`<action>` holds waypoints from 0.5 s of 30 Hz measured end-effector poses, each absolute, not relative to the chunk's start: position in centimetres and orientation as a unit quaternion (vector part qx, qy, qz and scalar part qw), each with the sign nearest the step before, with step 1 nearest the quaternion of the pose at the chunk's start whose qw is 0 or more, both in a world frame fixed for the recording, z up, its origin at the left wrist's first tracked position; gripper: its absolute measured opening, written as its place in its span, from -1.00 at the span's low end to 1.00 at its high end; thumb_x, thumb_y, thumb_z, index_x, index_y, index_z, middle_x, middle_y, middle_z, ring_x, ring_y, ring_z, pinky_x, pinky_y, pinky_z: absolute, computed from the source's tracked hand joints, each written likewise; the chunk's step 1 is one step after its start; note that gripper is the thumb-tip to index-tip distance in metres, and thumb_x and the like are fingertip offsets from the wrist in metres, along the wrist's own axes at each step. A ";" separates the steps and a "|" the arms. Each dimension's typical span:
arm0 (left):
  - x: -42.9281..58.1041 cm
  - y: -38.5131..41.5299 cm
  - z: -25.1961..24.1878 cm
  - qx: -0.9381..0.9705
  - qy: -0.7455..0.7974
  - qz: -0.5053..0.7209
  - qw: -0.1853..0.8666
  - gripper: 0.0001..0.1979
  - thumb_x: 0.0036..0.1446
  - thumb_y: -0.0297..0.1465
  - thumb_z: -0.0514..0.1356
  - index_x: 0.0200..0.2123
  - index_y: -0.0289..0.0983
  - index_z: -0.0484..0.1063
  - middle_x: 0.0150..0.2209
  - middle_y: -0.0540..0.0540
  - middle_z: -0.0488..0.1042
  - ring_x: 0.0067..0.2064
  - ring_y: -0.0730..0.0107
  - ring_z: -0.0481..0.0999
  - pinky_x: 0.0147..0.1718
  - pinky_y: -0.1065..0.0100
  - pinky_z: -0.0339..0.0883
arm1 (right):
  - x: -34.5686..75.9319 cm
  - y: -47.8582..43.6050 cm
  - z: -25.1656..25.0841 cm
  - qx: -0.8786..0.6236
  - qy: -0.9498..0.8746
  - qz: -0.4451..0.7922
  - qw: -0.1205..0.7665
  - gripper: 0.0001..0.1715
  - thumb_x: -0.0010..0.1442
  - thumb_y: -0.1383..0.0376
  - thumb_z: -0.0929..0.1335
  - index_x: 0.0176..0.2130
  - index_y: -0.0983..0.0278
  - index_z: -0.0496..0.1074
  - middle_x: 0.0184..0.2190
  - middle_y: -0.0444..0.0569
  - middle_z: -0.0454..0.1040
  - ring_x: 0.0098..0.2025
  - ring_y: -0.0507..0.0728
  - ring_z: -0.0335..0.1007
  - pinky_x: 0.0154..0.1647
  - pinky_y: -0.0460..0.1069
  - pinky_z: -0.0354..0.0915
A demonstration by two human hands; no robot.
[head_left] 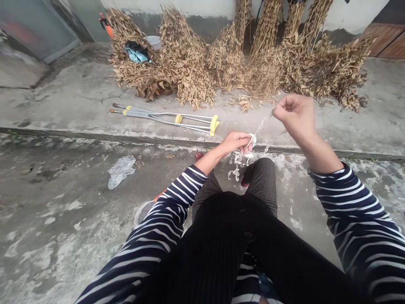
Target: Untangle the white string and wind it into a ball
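Observation:
My left hand (238,142) is closed on a small bundle of a thin white strip (252,139), above my knees. From it a twisted stretch of the strip runs up to the right. My right hand (294,110) pinches the far end of that stretch, higher and further from my body. A second wispy length hangs loose below my right hand. Curly white scraps (234,172) show between my legs, beneath my left hand. What the strip is made of I cannot tell.
A pair of crutches (164,117) with yellow pads lies on the raised concrete step (79,105). Behind them, bundles of dried plants (190,63) lean on the wall. A crumpled clear plastic bag (122,171) lies at left. A container (144,212) is partly hidden by my left sleeve.

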State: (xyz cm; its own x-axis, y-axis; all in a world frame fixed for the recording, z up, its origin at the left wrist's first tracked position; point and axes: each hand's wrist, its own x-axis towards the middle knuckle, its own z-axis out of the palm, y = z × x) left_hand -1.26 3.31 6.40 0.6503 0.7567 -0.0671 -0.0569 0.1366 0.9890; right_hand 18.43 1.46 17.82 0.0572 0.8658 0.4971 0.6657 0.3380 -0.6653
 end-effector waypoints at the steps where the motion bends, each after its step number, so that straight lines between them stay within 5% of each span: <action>1: -1.6 3.1 6.0 0.594 0.290 0.284 0.694 -0.75 0.22 -0.29 0.31 -0.34 -0.41 0.53 -0.42 -0.12 0.58 -0.50 0.52 0.50 -0.55 0.48 0.29 | 18.7 1.6 18.2 -0.569 -0.678 0.085 0.457 -0.76 0.07 0.41 0.40 -0.54 0.21 0.31 -0.56 -0.14 0.31 -0.44 0.06 0.25 -0.39 0.00 0.16; 7: -4.2 3.0 2.7 0.649 0.350 0.214 0.641 -0.56 0.04 -0.07 0.40 -0.33 -0.41 0.61 -0.42 -0.13 0.59 -0.46 0.45 0.49 -0.51 0.46 0.24 | 20.8 2.6 20.7 -0.592 -0.637 -0.013 0.493 -0.68 -0.06 0.57 0.37 -0.59 0.18 0.29 -0.60 -0.15 0.31 -0.51 0.02 0.10 -0.40 0.02 0.08; 11: -5.7 4.5 1.5 0.683 0.398 0.244 0.561 -0.59 -0.02 -0.13 0.41 -0.26 -0.37 0.66 -0.29 -0.13 0.64 -0.30 0.38 0.53 -0.32 0.42 0.34 | 21.8 3.1 22.4 -0.595 -0.624 -0.052 0.504 -0.62 -0.07 0.62 0.37 -0.61 0.18 0.26 -0.62 -0.21 0.20 -0.53 0.00 0.03 -0.40 0.02 0.02; 15: -6.2 5.9 1.4 0.656 0.402 0.239 0.593 -0.61 -0.11 -0.24 0.43 -0.22 -0.37 0.62 -0.20 -0.16 0.64 -0.21 0.33 0.56 -0.25 0.40 0.40 | 21.2 2.4 24.8 -0.576 -0.649 -0.032 0.496 -0.68 -0.06 0.59 0.34 -0.62 0.20 0.31 -0.64 -0.21 0.20 -0.55 -0.04 0.01 -0.42 0.03 -0.02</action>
